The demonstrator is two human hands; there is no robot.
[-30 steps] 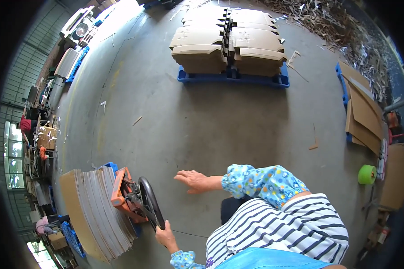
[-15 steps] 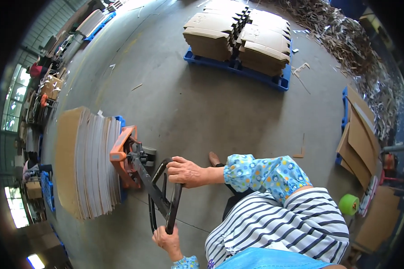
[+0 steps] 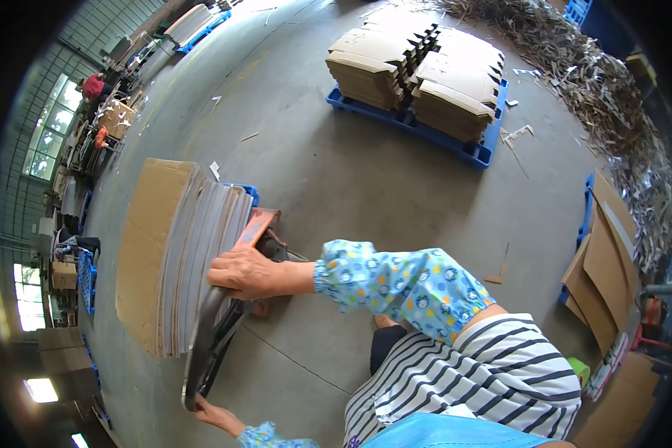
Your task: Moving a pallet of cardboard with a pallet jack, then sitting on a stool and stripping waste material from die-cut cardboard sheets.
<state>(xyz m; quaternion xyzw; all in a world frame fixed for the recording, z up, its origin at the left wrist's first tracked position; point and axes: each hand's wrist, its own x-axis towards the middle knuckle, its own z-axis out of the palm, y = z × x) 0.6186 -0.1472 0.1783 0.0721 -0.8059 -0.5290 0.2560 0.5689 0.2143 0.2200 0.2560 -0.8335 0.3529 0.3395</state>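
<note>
Both my hands are on the black loop handle point(image 3: 196, 358) of an orange pallet jack point(image 3: 258, 224). My right hand point(image 3: 245, 272), in a blue patterned sleeve cover, is closed round the handle's far corner. Down at its near corner, my left hand point(image 3: 215, 415) has its fingers hooked round the bar, partly hidden by it. Beyond the handle stands a stack of cardboard sheets point(image 3: 153, 246), brown on the outer face, with a bit of blue pallet point(image 3: 246, 193) showing at its far right corner. The handle hides part of the jack.
Flat-cut cardboard in two piles point(image 3: 455, 82) rests on a blue pallet point(image 3: 467, 153) farther ahead. A long heap of cardboard scraps point(image 3: 605, 89) lies at the far right. Leaning brown sheets point(image 3: 605, 261) stand at the right. A person in red point(image 3: 94, 86) is at the far left.
The handle has swung left and up toward the cardboard stack, both hands going with it. The jack and stack now appear farther right in view. Both hands keep their hold.
</note>
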